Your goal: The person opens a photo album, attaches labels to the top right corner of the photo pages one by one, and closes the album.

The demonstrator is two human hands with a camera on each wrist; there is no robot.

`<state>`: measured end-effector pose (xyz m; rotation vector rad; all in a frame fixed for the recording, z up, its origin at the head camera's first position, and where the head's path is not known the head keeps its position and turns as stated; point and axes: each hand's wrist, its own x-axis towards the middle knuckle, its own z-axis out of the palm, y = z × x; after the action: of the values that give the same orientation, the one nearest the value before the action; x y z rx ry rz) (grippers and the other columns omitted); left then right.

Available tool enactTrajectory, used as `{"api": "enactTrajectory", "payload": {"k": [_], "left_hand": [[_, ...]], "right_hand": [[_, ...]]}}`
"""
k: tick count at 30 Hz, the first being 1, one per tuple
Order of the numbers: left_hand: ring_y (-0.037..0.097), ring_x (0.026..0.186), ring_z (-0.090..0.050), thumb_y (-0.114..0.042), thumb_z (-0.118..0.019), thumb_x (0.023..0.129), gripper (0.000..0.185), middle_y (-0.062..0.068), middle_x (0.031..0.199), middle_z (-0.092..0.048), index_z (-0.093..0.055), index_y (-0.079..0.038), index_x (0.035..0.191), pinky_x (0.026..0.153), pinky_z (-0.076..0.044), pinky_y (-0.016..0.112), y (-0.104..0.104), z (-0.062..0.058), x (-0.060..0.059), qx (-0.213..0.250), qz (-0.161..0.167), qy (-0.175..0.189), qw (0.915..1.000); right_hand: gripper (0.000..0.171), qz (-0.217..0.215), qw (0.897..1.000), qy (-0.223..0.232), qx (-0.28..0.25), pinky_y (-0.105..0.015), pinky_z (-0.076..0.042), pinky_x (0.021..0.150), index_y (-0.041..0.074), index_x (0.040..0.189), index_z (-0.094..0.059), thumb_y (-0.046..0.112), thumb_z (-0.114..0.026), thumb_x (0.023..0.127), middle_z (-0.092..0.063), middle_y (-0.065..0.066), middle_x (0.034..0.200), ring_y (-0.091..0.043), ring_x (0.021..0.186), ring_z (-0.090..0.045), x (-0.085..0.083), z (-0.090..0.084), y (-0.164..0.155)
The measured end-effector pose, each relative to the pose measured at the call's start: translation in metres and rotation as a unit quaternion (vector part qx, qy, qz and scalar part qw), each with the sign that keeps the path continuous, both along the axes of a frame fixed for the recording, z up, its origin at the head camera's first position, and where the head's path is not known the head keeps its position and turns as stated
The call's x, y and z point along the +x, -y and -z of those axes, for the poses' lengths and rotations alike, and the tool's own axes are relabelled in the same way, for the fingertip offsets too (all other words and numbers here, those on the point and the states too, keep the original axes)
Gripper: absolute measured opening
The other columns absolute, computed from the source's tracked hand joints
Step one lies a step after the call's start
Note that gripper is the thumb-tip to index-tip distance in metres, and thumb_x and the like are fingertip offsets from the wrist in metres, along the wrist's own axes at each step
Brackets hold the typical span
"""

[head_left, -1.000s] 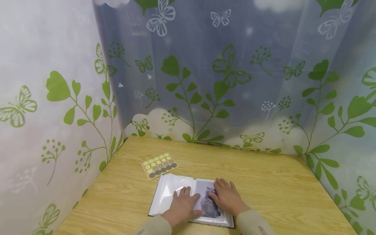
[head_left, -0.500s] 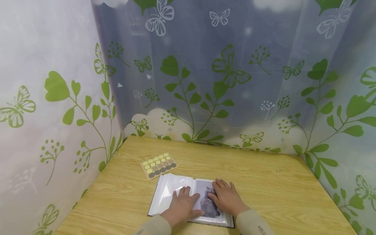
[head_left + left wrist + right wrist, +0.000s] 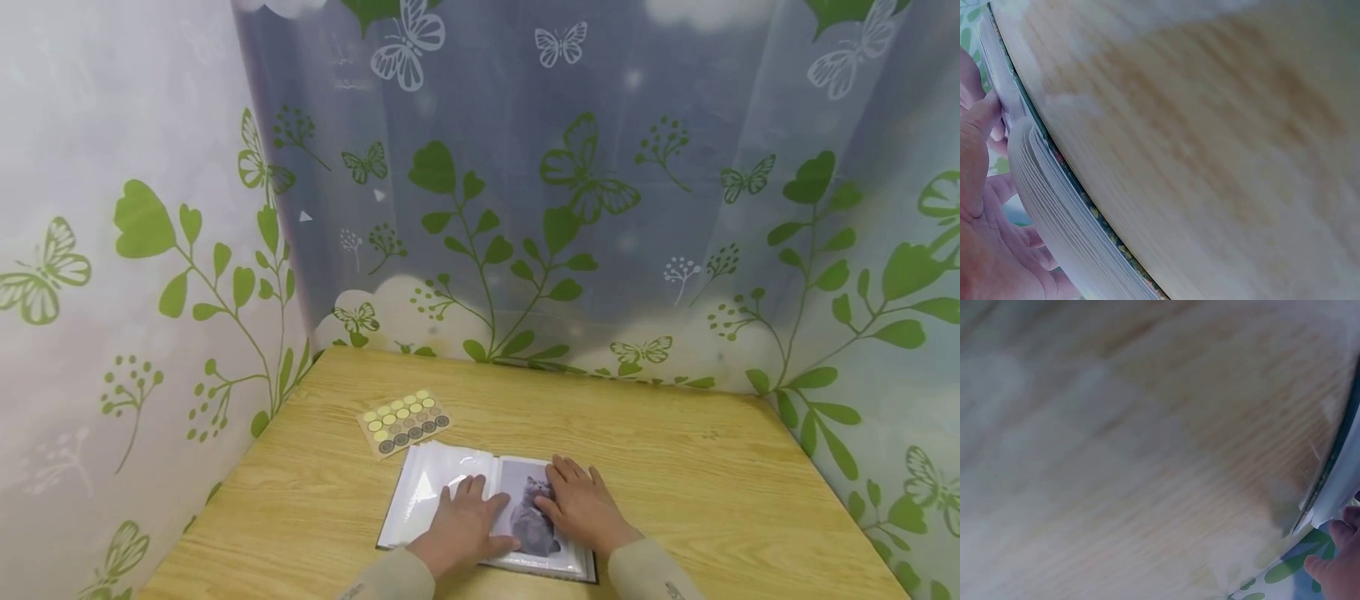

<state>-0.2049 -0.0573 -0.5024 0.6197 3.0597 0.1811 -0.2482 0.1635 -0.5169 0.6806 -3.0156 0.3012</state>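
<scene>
An open photo album (image 3: pixel 427 492) lies flat near the front of the wooden table (image 3: pixel 675 483). Its right page shows a photo of a grey cat (image 3: pixel 531 521). My left hand (image 3: pixel 463 525) rests flat on the album's middle, fingers straight. My right hand (image 3: pixel 583 504) lies flat on the right page, fingers touching the cat photo. In the left wrist view my left hand (image 3: pixel 979 206) sits beside the album's stacked page edges (image 3: pixel 1054 206). In the right wrist view only fingertips (image 3: pixel 1338 562) and a corner of the album (image 3: pixel 1335 494) show.
A sheet of round yellow and grey stickers (image 3: pixel 405 421) lies on the table behind and left of the album. Curtains (image 3: pixel 525 208) with green leaves and butterflies close in the table at the back and both sides.
</scene>
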Motion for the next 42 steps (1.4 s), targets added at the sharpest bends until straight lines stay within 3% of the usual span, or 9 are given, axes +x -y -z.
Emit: {"api": "enactTrajectory", "payload": {"k": [9, 15, 23, 34, 42], "left_hand": [[0.038, 0.132, -0.044, -0.069, -0.062, 0.083, 0.072, 0.019, 0.141, -0.049, -0.058, -0.023, 0.138, 0.101, -0.04, 0.062, -0.001, 0.0, -0.001, 0.004, 0.003, -0.006, 1.0], [0.039, 0.132, -0.043, -0.068, -0.064, 0.083, 0.071, 0.02, 0.141, -0.049, -0.059, -0.022, 0.137, 0.103, -0.038, 0.064, 0.0, 0.001, -0.002, 0.021, 0.002, 0.005, 0.9998], [0.039, 0.131, -0.044, -0.066, -0.066, 0.082, 0.07, 0.019, 0.14, -0.05, -0.062, -0.017, 0.132, 0.105, -0.035, 0.064, 0.0, -0.001, 0.0, 0.022, 0.011, -0.014, 0.9996], [0.038, 0.134, -0.042, -0.064, -0.067, 0.082, 0.064, 0.019, 0.139, -0.052, -0.066, -0.017, 0.125, 0.108, -0.027, 0.068, -0.005, -0.006, 0.003, 0.005, 0.009, -0.033, 0.9994], [0.038, 0.134, -0.043, -0.063, -0.066, 0.084, 0.067, 0.02, 0.139, -0.052, -0.064, -0.013, 0.128, 0.112, -0.028, 0.06, -0.011, -0.002, 0.002, 0.021, 0.022, -0.042, 0.9986]], "right_hand": [[0.058, 0.002, 1.0, -0.009, -0.01, -0.067, -0.024, 0.11, 0.002, 0.14, -0.053, 0.045, -0.052, 0.101, -0.038, -0.026, 0.151, -0.043, 0.139, -0.034, 0.006, -0.003, -0.014], [0.057, 0.011, 1.0, 0.014, -0.012, -0.066, -0.022, 0.111, 0.004, 0.142, -0.053, 0.044, -0.051, 0.101, -0.037, -0.026, 0.151, -0.043, 0.14, -0.033, 0.009, -0.006, -0.018], [0.058, 0.024, 0.999, 0.016, -0.015, -0.066, -0.022, 0.112, 0.008, 0.142, -0.054, 0.047, -0.054, 0.099, -0.037, -0.025, 0.152, -0.042, 0.141, -0.032, 0.007, -0.004, -0.021], [0.058, 0.044, 0.998, 0.015, -0.036, -0.067, -0.021, 0.111, -0.002, 0.14, -0.052, 0.041, -0.054, 0.1, -0.04, -0.028, 0.149, -0.045, 0.138, -0.035, 0.006, -0.001, -0.032], [0.053, 0.057, 0.995, 0.038, -0.077, -0.062, -0.025, 0.112, -0.005, 0.139, -0.052, 0.033, -0.052, 0.102, -0.041, -0.031, 0.147, -0.046, 0.137, -0.036, 0.006, -0.005, -0.036]]}}
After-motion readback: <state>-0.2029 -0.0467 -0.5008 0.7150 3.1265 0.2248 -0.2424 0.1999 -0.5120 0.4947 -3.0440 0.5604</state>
